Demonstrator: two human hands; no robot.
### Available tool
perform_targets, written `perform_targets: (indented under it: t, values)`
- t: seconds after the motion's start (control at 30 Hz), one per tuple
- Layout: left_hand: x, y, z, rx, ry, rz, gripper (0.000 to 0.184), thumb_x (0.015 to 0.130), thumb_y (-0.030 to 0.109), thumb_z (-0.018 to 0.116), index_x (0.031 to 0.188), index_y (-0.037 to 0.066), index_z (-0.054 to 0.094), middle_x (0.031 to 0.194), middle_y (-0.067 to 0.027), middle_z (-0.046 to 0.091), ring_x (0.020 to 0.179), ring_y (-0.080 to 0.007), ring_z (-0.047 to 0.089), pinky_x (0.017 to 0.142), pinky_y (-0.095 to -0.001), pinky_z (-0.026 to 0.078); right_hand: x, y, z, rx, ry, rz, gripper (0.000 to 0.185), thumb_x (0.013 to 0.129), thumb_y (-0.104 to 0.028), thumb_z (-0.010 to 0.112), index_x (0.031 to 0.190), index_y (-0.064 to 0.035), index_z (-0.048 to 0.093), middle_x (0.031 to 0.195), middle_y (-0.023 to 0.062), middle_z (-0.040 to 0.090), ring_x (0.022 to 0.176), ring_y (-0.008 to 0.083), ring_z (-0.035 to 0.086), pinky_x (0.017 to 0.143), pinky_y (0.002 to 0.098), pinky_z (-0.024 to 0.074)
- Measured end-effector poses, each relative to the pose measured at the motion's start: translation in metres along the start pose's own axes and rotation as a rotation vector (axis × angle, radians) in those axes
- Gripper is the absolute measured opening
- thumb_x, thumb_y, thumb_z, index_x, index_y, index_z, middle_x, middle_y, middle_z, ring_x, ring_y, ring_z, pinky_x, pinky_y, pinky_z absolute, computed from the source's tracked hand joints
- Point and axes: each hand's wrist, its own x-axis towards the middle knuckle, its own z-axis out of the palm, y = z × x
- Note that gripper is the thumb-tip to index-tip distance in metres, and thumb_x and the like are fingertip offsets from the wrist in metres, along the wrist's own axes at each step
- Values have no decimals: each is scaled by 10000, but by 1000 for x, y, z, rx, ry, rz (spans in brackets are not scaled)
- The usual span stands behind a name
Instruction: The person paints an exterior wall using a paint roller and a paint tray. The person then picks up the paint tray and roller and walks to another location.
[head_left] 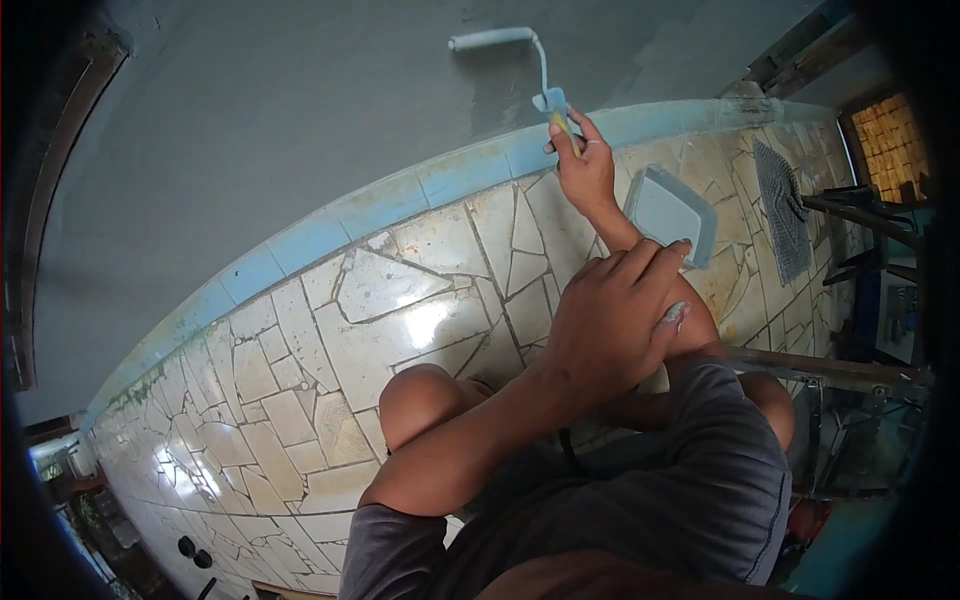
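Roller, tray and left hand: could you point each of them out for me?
Roller [492, 39]: head view, on its pale sleeve against the wall.
Tray [709, 232]: head view, on its right rim.
Left hand [622, 305]: head view, on the back of the hand.

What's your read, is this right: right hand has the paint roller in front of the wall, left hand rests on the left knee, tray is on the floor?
The left hand's place is wrong: the head view shows it on the right arm. The right hand does have the roller in front of the wall, tray on the floor.
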Motion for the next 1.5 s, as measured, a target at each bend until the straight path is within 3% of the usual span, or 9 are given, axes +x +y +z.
perform_targets:
  t: [0.03, 0.1, 0.53, 0.73, 0.8, 0.83, 0.9, 1.1, 1.5]
  values:
    - [0, 0, 0, 0, -4, -1, 569, 888, 112, 752, 1414, -22, 582, 1154, -192, 668, 963, -394, 684, 836, -458, 555, 3, -6, -1, 1, 0, -1, 565, 1083, -290, 678, 1546, 3, 539, 821, 17, 740, 597, 38, 497, 568, 241, 402]
    - [1, 0, 0, 5, -2, 1, 561, 890, 110, 750, 1410, -22, 585, 1151, -191, 668, 961, -394, 682, 834, -457, 555, 10, -24, -3, -5, 42, -24, 539, 1083, -303, 667, 1510, 11, 567, 941, 101, 795, 896, 150, 749, 874, 321, 557]
    - [1, 2, -4, 8, 4, -6, 554, 899, 127, 742, 1411, -16, 585, 1157, -205, 668, 1025, -421, 682, 872, -463, 557, -9, 42, 17, -102, 92, -71, 530, 1083, -295, 674, 1521, -13, 576, 850, 52, 744, 770, 109, 670, 720, 291, 521]
    - [-1, 4, -1, 9, -2, -3, 571, 900, 137, 741, 1427, -6, 573, 1177, -200, 662, 1074, -418, 672, 894, -466, 547, -36, 92, 25, -290, 21, 14, 544, 1074, -362, 665, 1509, -45, 593, 858, 137, 750, 798, 213, 709, 787, 364, 553]
    - [-1, 5, -1, 20, -9, 0, 572, 900, 137, 741, 1427, -8, 572, 1179, -200, 660, 1078, -416, 672, 896, -465, 546, -39, 96, 29, -252, 25, 2, 497, 1068, -346, 654, 1490, -89, 604, 950, 284, 754, 902, 451, 759, 812, 468, 581]
    - [0, 5, -1, 28, -16, -5, 574, 900, 137, 741, 1428, -9, 570, 1180, -200, 658, 1082, -414, 672, 897, -463, 545, -38, 98, 30, -248, 28, -4, 497, 1068, -346, 654, 1490, -89, 604, 950, 284, 754, 902, 451, 759, 812, 468, 581]
    - [0, 4, -1, 29, -7, 8, 571, 902, 139, 741, 1426, -12, 571, 1170, -201, 659, 1069, -414, 673, 889, -462, 546, -37, 91, 30, -262, 44, 9, 552, 1073, -376, 667, 1506, -40, 596, 860, 140, 748, 804, 210, 707, 793, 365, 554]
    - [3, 1, -2, 19, 44, 63, 554, 905, 124, 741, 1414, -23, 578, 1131, -202, 660, 1007, -411, 680, 849, -453, 550, -6, 43, 25, -58, 103, -94, 523, 1083, -286, 681, 1513, -5, 580, 861, 64, 735, 796, 116, 672, 753, 291, 531]
    - [6, 2, -2, 8, 50, 61, 545, 899, 100, 752, 1403, -30, 591, 1119, -193, 668, 876, -369, 673, 789, -433, 547, 35, -48, 3, 59, 183, -220, 494, 1072, -262, 686, 1476, 8, 597, 853, 81, 750, 788, 150, 713, 755, 311, 549]
